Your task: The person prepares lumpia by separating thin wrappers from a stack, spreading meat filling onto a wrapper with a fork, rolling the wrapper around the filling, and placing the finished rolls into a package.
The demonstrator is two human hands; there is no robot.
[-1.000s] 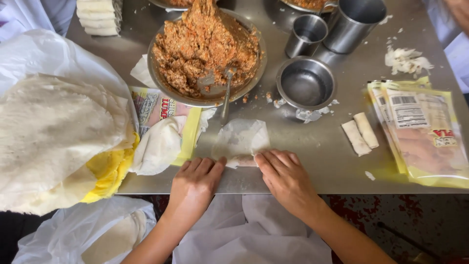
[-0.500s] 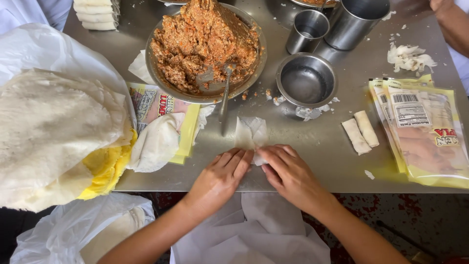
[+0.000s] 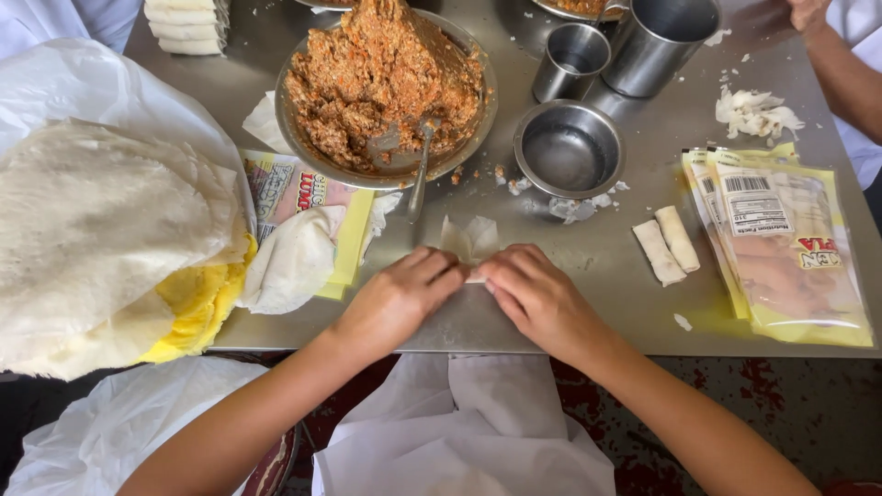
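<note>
The left hand (image 3: 397, 298) and right hand (image 3: 536, 296) meet fingertip to fingertip, both pinching the near edge of the spring roll wrapper (image 3: 469, 241). The wrapper lies on the steel table (image 3: 634, 303), extending just beyond the fingertips toward the filling bowl (image 3: 303, 147).

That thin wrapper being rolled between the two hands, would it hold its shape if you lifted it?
Probably not: the wrapper looks thin and crumpled, so likely floppy and light. Its translucent edge suggests it tears easily. The left hand and right hand both press it.

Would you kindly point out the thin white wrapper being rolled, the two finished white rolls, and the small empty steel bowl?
thin white wrapper (image 3: 470, 237), head view, its free upper flap.
two finished white rolls (image 3: 667, 244), head view, where they touch.
small empty steel bowl (image 3: 568, 152), head view, inner bottom.
</note>
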